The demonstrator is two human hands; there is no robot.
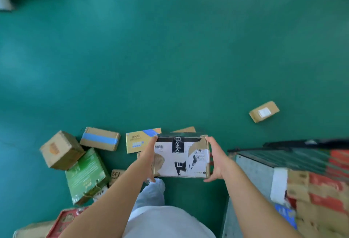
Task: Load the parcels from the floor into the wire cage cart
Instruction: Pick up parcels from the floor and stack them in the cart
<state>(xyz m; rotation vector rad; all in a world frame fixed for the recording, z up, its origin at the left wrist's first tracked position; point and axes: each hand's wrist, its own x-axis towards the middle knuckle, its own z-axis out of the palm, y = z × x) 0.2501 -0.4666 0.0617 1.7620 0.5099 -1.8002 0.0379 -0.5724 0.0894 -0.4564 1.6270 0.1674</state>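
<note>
I hold a white and black printed parcel (182,157) in the air between both hands, above the green floor. My left hand (149,159) grips its left side and my right hand (217,159) grips its right side, thumbs under the near edge. The wire cage cart (294,152) stands at the right, its dark rim blurred, with a red and tan carton (324,190) and a grey parcel (253,173) inside. Several parcels lie on the floor at the left: a plain brown box (60,150), a green box (86,176), a blue-taped box (100,139) and a yellow box (136,143).
A small brown box (264,111) lies alone on the floor at the right, beyond the cart. A red parcel (66,219) sits at the lower left edge. Open green floor (170,58) stretches ahead. My leg and shoe (153,190) are below the held parcel.
</note>
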